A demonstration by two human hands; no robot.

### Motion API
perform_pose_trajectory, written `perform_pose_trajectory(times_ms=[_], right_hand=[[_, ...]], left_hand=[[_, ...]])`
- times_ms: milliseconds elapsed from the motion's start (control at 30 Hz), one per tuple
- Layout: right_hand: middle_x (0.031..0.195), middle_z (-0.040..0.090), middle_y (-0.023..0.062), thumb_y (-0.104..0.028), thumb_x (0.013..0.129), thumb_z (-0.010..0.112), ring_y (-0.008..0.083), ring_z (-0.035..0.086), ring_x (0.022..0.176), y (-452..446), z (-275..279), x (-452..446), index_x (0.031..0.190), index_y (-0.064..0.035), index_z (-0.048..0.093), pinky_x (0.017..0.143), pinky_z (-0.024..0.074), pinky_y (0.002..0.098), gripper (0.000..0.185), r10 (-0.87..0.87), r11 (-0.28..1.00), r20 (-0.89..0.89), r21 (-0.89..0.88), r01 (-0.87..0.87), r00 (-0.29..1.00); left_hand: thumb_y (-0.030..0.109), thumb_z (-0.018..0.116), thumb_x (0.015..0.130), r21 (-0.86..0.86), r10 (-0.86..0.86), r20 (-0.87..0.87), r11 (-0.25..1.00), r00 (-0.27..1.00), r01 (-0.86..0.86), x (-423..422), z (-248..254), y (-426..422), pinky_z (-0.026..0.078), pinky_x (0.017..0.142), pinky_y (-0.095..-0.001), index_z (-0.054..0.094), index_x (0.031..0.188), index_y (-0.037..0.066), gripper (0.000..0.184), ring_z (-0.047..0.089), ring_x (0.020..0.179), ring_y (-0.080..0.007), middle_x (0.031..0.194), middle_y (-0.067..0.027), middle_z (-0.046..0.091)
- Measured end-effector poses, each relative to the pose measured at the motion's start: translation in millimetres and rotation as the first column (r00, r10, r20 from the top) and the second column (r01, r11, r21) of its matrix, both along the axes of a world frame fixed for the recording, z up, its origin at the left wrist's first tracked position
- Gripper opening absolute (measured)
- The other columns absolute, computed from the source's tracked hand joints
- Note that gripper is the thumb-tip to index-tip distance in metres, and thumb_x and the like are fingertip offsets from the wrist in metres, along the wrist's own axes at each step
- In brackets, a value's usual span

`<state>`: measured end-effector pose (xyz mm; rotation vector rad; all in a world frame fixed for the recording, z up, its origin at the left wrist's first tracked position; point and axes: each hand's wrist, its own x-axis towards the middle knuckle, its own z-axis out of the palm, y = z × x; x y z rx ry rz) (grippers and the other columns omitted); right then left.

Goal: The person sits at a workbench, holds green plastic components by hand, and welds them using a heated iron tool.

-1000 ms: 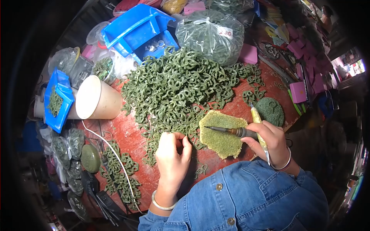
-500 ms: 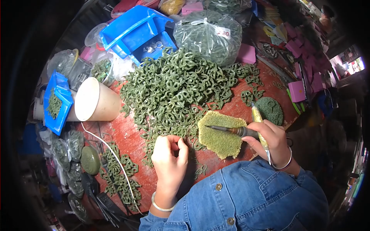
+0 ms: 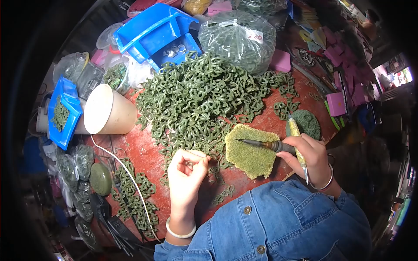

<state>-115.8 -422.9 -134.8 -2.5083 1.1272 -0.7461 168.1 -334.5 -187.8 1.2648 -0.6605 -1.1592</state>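
My right hand grips a soldering iron-like tool with a dark pointed tip. A slim yellow-wrapped tool is held upright in the same hand. The iron's tip hovers over or rests on a rough yellow-green pad; I cannot tell which. My left hand is closed in a pinch at the pile's near edge, and whatever its fingertips hold is too small to make out. Beyond it lies a big heap of green looped pieces. A few similar loose pieces lie between my hands.
A white cup lies tilted at the left, beside a blue bin. More blue bins and a filled plastic bag stand behind the heap. A round green pad is at the right. A white cord crosses the red table.
My left hand has turned, its pinched fingertips now pointing right. Loose green pieces between my hands show more fully. My right hand keeps both tools with only a slight shift.
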Motion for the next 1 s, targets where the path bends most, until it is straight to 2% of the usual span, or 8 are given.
perform_pose_trajectory(times_ms=[67,133,167,267,533,633,700,1000], right_hand=[[0.08,0.064,0.0096,-0.016,0.079,0.086,0.0293,0.067,0.064,0.5,1.7,-0.8,0.099,-0.0037,0.069,0.056,0.0529,0.037,0.029,-0.001,1.0,-0.024,0.006,0.001,1.0],[0.08,0.064,0.0095,-0.016,0.079,0.086,0.0292,0.067,0.064,0.6,1.5,-1.5,0.099,-0.0037,0.069,0.056,0.0529,0.0369,0.029,-0.001,1.0,-0.048,0.012,0.001,0.999],[0.08,0.064,0.0094,-0.016,0.079,0.086,0.0291,0.066,0.064,0.6,0.2,-1.7,0.098,-0.0037,0.069,0.056,0.0529,0.0368,0.028,-0.002,1.0,-0.028,0.013,0.002,1.0],[0.079,0.064,0.0092,-0.016,0.079,0.086,0.029,0.066,0.063,-0.3,0.2,-1.9,0.098,-0.0038,0.069,0.056,0.0528,0.0368,0.028,0.0,1.0,-0.01,0.011,0.0,1.0],[0.08,0.064,0.0095,-0.014,0.079,0.086,0.0289,0.066,0.064,0.0,-1.6,-0.3,0.099,-0.0043,0.069,0.057,0.0526,0.0372,0.028,0.002,1.0,0.016,0.015,-0.002,1.0],[0.081,0.065,0.0097,-0.013,0.08,0.086,0.0292,0.067,0.065,-0.7,-2.9,-0.5,0.1,-0.0042,0.069,0.057,0.0528,0.037,0.027,-0.004,1.0,-0.076,0.008,0.005,0.997],[0.082,0.066,0.0102,-0.012,0.079,0.086,0.0289,0.068,0.067,-1.0,-3.9,3.4,0.1,-0.0038,0.069,0.058,0.0531,0.0366,0.029,0.006,0.999,0.071,0.036,-0.009,0.997],[0.081,0.065,0.0101,-0.013,0.077,0.088,0.0256,0.066,0.065,4.4,-20.1,25.3,0.108,-0.0029,0.068,0.057,0.053,0.0356,0.037,0.153,0.988,0.204,0.003,-0.157,0.967]], left_hand=[[-0.006,0.072,0.091,0.042,-0.006,-0.075,0.999,0.997,0.009,3.3,2.2,-0.5,0.034,0.054,-0.0157,0.06,0.102,0.003,0.018,0.047,0.065,0.0009,0.096,-0.0035,0.067],[-0.006,0.073,0.09,0.056,-0.024,-0.318,0.997,0.948,0.044,7.5,4.2,-2.4,0.033,0.052,-0.0149,0.06,0.106,0.004,0.023,0.049,0.067,0.0003,0.096,-0.0021,0.066],[-0.005,0.071,0.091,0.087,-0.035,-0.339,0.994,0.94,0.068,9.6,3.8,-2.9,0.032,0.05,-0.0147,0.06,0.118,0.002,0.03,0.048,0.064,0.0,0.095,-0.0002,0.065],[-0.003,0.069,0.093,0.074,-0.069,-0.445,0.991,0.893,0.113,8.6,10.3,-6.4,0.032,0.049,-0.015,0.058,0.131,0.0,0.04,0.046,0.062,0.0003,0.094,0.0002,0.064],[-0.002,0.067,0.093,0.005,-0.149,-0.503,0.984,0.851,0.176,13.5,8.4,-2.7,0.032,0.05,-0.0148,0.055,0.139,0.0,0.047,0.046,0.062,0.0005,0.094,-0.001,0.064],[-0.002,0.067,0.093,0.002,-0.155,-0.508,0.983,0.847,0.181,12.9,7.7,-3.6,0.033,0.05,-0.0147,0.055,0.138,0.001,0.047,0.046,0.062,0.0004,0.095,-0.0015,0.064],[-0.002,0.067,0.093,0.011,-0.147,-0.51,0.984,0.847,0.177,13.3,8.0,-2.8,0.033,0.05,-0.0146,0.056,0.138,0.001,0.046,0.046,0.062,0.0002,0.096,-0.002,0.065],[0.0,0.07,0.093,0.066,-0.131,-0.499,0.98,0.857,0.189,11.2,10.3,-3.0,0.033,0.05,-0.0138,0.055,0.137,0.004,0.047,0.048,0.062,0.0009,0.099,-0.005,0.069]])
